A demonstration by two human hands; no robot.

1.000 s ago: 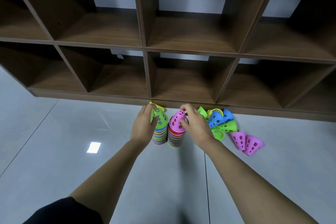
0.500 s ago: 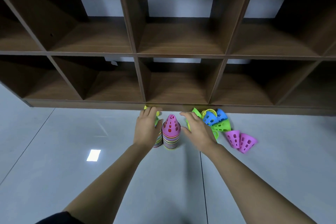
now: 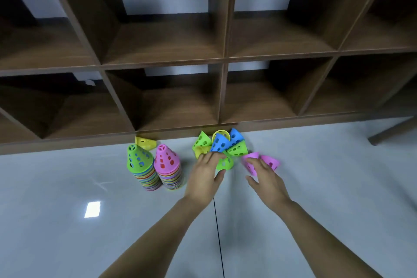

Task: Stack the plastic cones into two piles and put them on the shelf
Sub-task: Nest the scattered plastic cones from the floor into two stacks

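Two upright piles of nested plastic cones stand on the floor, one topped green [image 3: 138, 161] and, touching it on the right, one topped pink [image 3: 167, 165]. A loose heap of green, blue and yellow cones [image 3: 222, 143] lies to their right against the wooden shelf [image 3: 162, 63]. My left hand [image 3: 204, 175] reaches into that heap, fingers spread over a small green cone [image 3: 225, 163], thumb just below it. My right hand [image 3: 265, 175] hovers with straight fingers over a pink cone [image 3: 250, 163]; a second pink cone [image 3: 272, 161] lies beside it. Neither hand holds a cone.
One yellow cone [image 3: 146, 142] lies on its side behind the green pile, at the shelf's base. The shelf's cubbies hold nothing that I can see. Grey tiled floor [image 3: 90, 232] stretches around; a wooden leg [image 3: 392, 131] stands at the far right.
Both hands have left the two piles and moved right to the loose cones. The view has shifted, so the piles now sit left of my hands.
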